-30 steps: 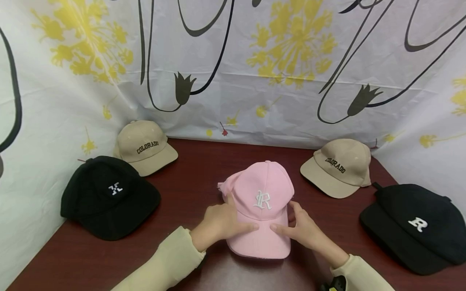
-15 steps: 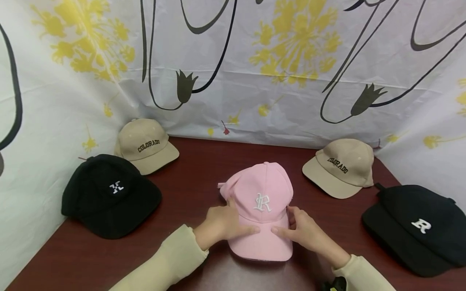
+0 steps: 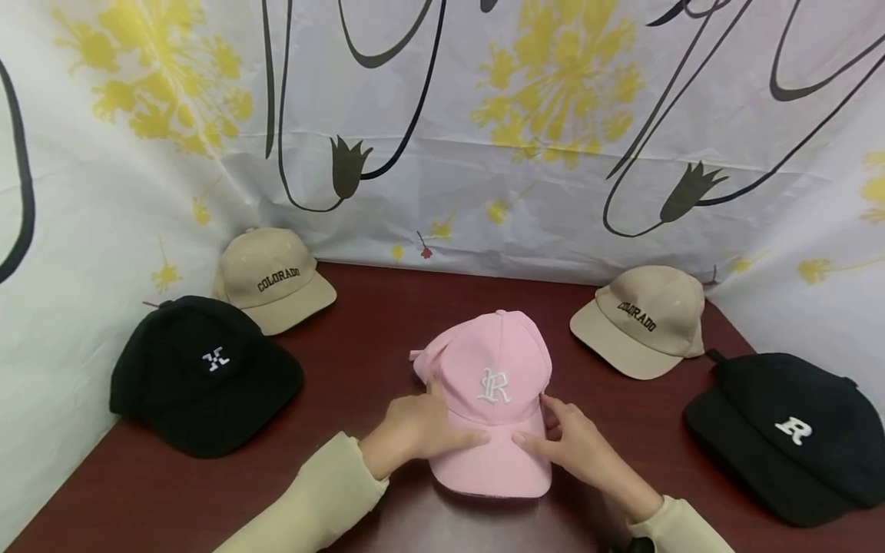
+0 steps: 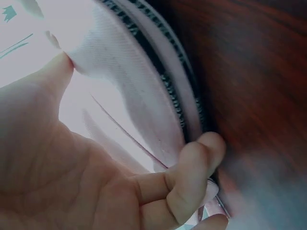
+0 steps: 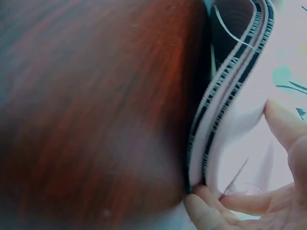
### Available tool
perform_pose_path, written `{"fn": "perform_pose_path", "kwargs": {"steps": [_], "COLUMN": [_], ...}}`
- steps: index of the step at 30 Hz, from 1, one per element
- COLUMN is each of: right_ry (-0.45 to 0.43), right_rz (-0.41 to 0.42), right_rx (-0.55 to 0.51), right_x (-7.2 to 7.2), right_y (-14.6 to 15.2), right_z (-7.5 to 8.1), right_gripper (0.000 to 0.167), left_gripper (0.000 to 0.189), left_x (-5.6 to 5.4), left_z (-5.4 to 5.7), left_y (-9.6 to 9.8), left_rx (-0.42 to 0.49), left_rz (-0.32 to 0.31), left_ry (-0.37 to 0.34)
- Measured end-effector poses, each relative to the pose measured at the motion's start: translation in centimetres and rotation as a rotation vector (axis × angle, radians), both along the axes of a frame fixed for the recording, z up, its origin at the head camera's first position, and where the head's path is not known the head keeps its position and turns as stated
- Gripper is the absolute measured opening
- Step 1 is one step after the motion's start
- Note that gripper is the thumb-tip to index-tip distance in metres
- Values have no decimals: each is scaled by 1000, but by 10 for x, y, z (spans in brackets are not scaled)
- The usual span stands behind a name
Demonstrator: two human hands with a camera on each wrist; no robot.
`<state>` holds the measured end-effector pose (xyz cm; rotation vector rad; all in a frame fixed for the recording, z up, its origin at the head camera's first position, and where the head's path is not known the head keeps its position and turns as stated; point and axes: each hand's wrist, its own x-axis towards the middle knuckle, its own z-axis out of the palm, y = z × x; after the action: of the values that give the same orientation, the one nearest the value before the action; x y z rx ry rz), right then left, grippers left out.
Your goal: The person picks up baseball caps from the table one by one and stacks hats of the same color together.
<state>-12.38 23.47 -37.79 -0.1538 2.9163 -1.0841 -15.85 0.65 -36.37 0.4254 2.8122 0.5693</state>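
Observation:
A pink baseball cap (image 3: 494, 369) with a white embroidered R sits mid-table, brim toward me. My left hand (image 3: 422, 426) grips its left side, thumb on top of the brim and index finger along the crown. From the right, my right hand (image 3: 577, 442) holds it with the thumb on the brim and the fingers at the side. In the left wrist view, curled fingers (image 4: 187, 182) reach the brim's edge. Two parallel dark lettered strips run along the brim edge (image 5: 220, 103) in the right wrist view. The cap's back is hidden.
On the left are a black cap (image 3: 203, 376) and, behind it, a beige COLORADO cap (image 3: 276, 276). Another beige COLORADO cap (image 3: 639, 319) and a black cap with an R (image 3: 795, 434) lie to the right. Patterned white cloth (image 3: 429, 107) encloses the dark red table (image 3: 387, 307).
Both hands keep their hold on the pink cap, which has barely moved. The view sways slightly between frames. The other caps stay in place.

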Motion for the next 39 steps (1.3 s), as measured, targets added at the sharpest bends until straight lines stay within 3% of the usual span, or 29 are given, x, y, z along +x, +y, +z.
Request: {"fn": "perform_pose_path", "kwargs": {"steps": [5, 11, 16, 27, 32, 39], "right_ry": [-20, 49, 113, 244, 264, 280], "right_rz": [28, 17, -22, 27, 91, 182], "right_rx": [-44, 53, 71, 16, 11, -23], "right_x": [3, 2, -4, -22, -35, -51], "right_y": [3, 10, 16, 8, -13, -49], "right_z": [1, 13, 28, 58, 70, 80], "right_gripper": [76, 79, 80, 80, 80, 80], "left_gripper": [114, 98, 89, 79, 77, 75], "left_x": [3, 3, -4, -14, -15, -10], "left_z": [0, 2, 1, 23, 31, 33], "left_y": [-6, -18, -33, -70, -94, -126], "left_rx": [-39, -150, -163, -49, -35, -10], "left_rz": [14, 18, 3, 69, 102, 138], "left_ry": [34, 184, 283, 307, 329, 336]}}
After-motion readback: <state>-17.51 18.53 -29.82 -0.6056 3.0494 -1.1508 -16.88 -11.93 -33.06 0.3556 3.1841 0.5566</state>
